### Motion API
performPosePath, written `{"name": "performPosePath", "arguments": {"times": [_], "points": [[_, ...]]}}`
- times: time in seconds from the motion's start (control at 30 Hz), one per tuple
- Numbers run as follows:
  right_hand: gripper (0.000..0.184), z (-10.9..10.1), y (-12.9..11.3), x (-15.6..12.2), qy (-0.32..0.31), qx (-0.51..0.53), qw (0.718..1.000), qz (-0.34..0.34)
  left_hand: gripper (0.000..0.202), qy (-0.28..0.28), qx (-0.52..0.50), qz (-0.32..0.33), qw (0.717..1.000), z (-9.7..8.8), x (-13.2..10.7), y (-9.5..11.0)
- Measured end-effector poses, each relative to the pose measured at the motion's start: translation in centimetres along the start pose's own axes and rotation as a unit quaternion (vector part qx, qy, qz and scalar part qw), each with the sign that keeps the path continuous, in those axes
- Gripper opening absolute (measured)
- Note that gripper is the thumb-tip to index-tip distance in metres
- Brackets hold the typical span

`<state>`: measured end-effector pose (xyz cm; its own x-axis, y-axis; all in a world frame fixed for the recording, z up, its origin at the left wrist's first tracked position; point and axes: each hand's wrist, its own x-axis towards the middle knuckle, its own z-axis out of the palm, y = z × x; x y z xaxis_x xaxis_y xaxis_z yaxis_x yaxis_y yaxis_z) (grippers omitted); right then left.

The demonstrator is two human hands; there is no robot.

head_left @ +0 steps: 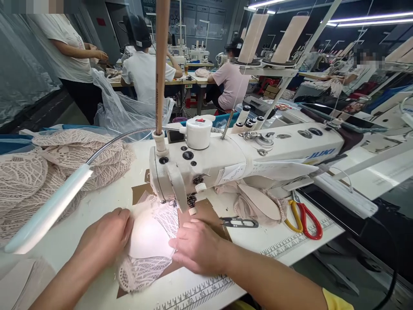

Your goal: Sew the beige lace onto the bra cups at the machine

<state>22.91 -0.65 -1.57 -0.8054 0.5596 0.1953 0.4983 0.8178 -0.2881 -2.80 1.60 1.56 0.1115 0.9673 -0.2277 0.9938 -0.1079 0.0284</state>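
Observation:
A pale pink padded bra cup with lace edges [146,241] lies under the needle end of a white sewing machine [206,155]. My left hand [108,232] is at the cup's left edge, its fingers curled together against the fabric; the fingertips are partly hidden. On the right side my right hand [198,247] grips the lace edge between thumb and fingers. Beneath the cup and my right hand is a brown board [206,213] set on the table. The lamp lights the cup brightly near the needle.
A lit lamp [51,211] on a bendy neck reaches over the left side, near piled lace pieces [87,157]. Thread snips [240,222], red-and-yellow scissors [305,217] and beige cups [258,200] lie right. A printed ruler [200,295] runs along the front edge. Several people work behind.

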Motion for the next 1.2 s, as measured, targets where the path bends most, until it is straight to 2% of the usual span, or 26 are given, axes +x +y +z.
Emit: {"name": "performPosePath", "arguments": {"times": [0.07, 0.1, 0.13, 0.2, 0.23, 0.27, 0.3, 0.37, 0.57, 0.77, 0.93, 1.1, 1.2], "points": [[0.021, -0.1, -0.2, 0.0, -0.011, -0.003, 1.000, -0.003, 0.036, -0.009, -0.161, -0.001, 0.987, 0.4, -0.6, -0.3], [0.021, -0.2, -0.2, 0.0, -0.017, -0.004, 1.000, -0.004, 0.037, -0.016, -0.272, -0.006, 0.962, 0.5, -0.9, -0.2], [0.021, -0.3, -0.2, 0.0, -0.021, -0.005, 1.000, -0.005, 0.037, -0.027, -0.388, -0.020, 0.921, 0.5, -1.1, 0.0], [0.019, -0.4, -0.2, 0.0, -0.026, -0.006, 1.000, -0.004, 0.039, -0.065, -0.578, -0.064, 0.811, 0.3, -1.4, 0.9], [0.018, -0.5, -0.2, 0.0, -0.025, -0.006, 1.000, -0.004, 0.044, -0.099, -0.638, -0.085, 0.759, 0.2, -1.4, 1.4], [0.018, -0.5, -0.1, 0.0, -0.023, -0.006, 1.000, -0.005, 0.052, -0.135, -0.673, -0.103, 0.720, 0.0, -1.3, 1.9], [0.018, -0.5, 0.0, 0.0, -0.018, -0.006, 1.000, -0.003, 0.058, -0.167, -0.691, -0.115, 0.694, 0.0, -1.2, 2.3], [0.018, -0.4, 0.3, 0.0, -0.003, -0.005, 1.000, 0.012, 0.062, -0.208, -0.703, -0.118, 0.670, 0.0, -0.8, 2.6], [0.008, -0.1, 0.9, 0.3, 0.033, -0.039, 0.993, 0.104, 0.055, -0.213, -0.686, -0.101, 0.688, 0.2, -0.3, 2.1], [0.014, 0.0, 0.9, 0.5, 0.031, -0.057, 0.989, 0.133, 0.050, -0.237, -0.694, -0.074, 0.676, 0.4, -0.3, 2.0], [0.017, -0.1, 0.8, 0.6, 0.014, -0.055, 0.988, 0.140, 0.048, -0.234, -0.684, -0.071, 0.687, 0.7, -0.2, 1.9], [0.018, 0.1, 0.8, 0.5, 0.013, -0.059, 0.988, 0.145, 0.056, -0.224, -0.685, -0.068, 0.690, 0.7, -0.2, 2.0], [0.018, 0.3, 0.8, 0.7, 0.014, -0.072, 0.985, 0.155, 0.060, -0.207, -0.676, -0.070, 0.704, 0.5, -0.2, 2.0]]}}
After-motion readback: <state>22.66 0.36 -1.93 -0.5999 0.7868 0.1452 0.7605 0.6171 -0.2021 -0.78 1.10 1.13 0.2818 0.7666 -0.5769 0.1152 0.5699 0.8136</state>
